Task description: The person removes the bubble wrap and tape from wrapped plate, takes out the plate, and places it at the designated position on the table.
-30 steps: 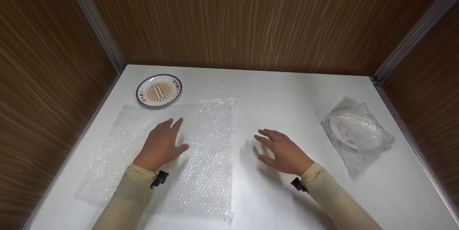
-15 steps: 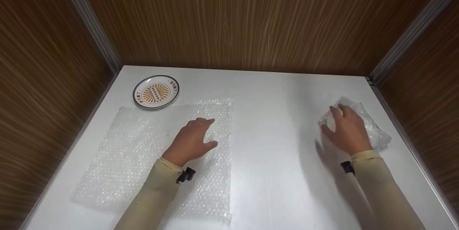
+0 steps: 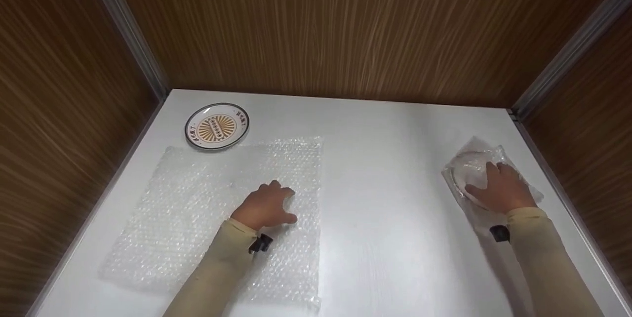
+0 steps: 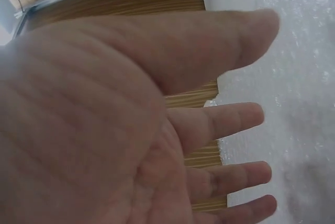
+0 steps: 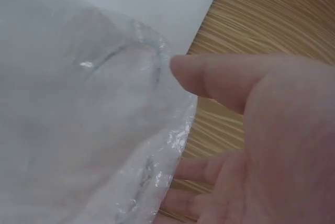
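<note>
In the head view my left hand hovers over a sheet of bubble wrap, thumb and fingers spread. The left wrist view shows its fingers apart, holding nothing. On the right, my right hand lies over a plate wrapped in bubble wrap, hiding part of it. Seen in the right wrist view, the thumb and extended fingers are close to the parcel's crinkled edge; whether they touch it I cannot tell. Behind the sheet sits a round white plate with a dark rim and an orange sunburst print.
The white tabletop carries everything. Wood-grain panels stand around it, with one back panel and one on each side. Metal strips run up the corners.
My right hand has moved right from mid-table to the wrapped plate, then slid slightly further right across it. My left hand has shifted right over the bubble wrap. The bare plate stays put.
</note>
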Demonstrator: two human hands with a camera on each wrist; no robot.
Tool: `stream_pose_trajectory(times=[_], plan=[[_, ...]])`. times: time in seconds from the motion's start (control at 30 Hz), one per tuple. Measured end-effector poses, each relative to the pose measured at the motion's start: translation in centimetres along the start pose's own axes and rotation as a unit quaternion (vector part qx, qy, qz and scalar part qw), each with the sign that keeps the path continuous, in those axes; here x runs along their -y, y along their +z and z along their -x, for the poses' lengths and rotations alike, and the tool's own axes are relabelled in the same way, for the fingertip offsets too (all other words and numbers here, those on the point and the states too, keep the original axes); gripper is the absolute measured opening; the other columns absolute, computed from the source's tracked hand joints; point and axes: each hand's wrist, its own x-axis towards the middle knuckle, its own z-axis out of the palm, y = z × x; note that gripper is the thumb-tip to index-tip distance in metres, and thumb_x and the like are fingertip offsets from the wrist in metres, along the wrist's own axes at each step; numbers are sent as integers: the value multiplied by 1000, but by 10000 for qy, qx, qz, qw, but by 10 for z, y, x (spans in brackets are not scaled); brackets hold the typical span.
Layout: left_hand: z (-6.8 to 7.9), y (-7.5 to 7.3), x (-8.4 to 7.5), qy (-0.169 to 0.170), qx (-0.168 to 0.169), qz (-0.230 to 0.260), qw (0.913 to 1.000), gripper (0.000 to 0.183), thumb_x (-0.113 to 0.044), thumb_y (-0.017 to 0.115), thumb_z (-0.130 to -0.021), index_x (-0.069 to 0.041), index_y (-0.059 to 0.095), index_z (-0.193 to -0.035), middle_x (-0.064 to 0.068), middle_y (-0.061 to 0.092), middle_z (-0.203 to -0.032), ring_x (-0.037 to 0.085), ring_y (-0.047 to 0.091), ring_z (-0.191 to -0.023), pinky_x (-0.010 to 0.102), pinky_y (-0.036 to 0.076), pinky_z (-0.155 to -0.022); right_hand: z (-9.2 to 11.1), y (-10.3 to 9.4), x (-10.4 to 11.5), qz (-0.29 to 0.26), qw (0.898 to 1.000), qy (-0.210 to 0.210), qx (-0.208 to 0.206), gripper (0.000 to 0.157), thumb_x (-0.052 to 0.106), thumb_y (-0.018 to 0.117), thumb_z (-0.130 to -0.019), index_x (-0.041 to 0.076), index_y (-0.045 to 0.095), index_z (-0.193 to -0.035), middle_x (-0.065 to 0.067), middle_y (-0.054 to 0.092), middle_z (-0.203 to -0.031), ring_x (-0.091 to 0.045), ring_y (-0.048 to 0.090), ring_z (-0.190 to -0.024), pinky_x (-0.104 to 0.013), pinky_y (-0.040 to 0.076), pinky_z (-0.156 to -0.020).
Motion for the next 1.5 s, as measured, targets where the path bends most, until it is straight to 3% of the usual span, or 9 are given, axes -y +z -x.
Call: stream_pose_trajectory(times=[0.2, 0.43, 0.8, 1.17, 1.5], plan=[[-1, 3, 0, -10, 211, 5, 9998, 55, -29, 82, -83, -3, 66, -129, 16, 55, -117, 35, 53, -107, 53, 51, -92, 4, -2, -6, -107, 9984, 363, 423, 110, 49, 69, -93, -22, 8, -151, -55, 10, -147, -75, 13, -133, -87, 23, -98], [-2, 6, 2, 16, 274, -9, 9996, 55, -30, 82, -84, -3, 65, -129, 16, 55, -117, 35, 52, -108, 53, 51, -93, 2, -2, -15, -99, 9931, 153, 1159, 106, 56, 56, -100, -25, 10, -150, -57, 16, -147, -72, 22, -135, -80, 29, -105], [-2, 9, 2, 53, 284, 20, 9996, 60, -28, 83, -82, -3, 64, -133, 18, 54, -120, 37, 52, -111, 54, 51, -93, 3, 2, -19, -68, 9913, -100, 1308, 97, 53, 53, -103, -22, 17, -152, -55, 18, -148, -71, 23, -136, -78, 28, -108], [-1, 10, 1, -53, 325, -18, 9995, 63, -28, 85, -82, -4, 62, -136, 19, 54, -121, 38, 52, -111, 54, 52, -94, 6, 2, -15, -185, 9863, -198, 1625, 102, 62, 57, -98, -11, 20, -159, -48, 17, -155, -68, 17, -141, -81, 24, -108], [-1, 4, 0, 24, 209, -146, 9997, 66, -19, 84, -78, -4, 59, -137, 21, 53, -122, 38, 52, -108, 53, 54, -88, 8, 2, -3, -283, 9864, -422, 1565, 103, 61, 63, -95, -7, 20, -160, -45, 17, -158, -65, 15, -144, -81, 22, -108]])
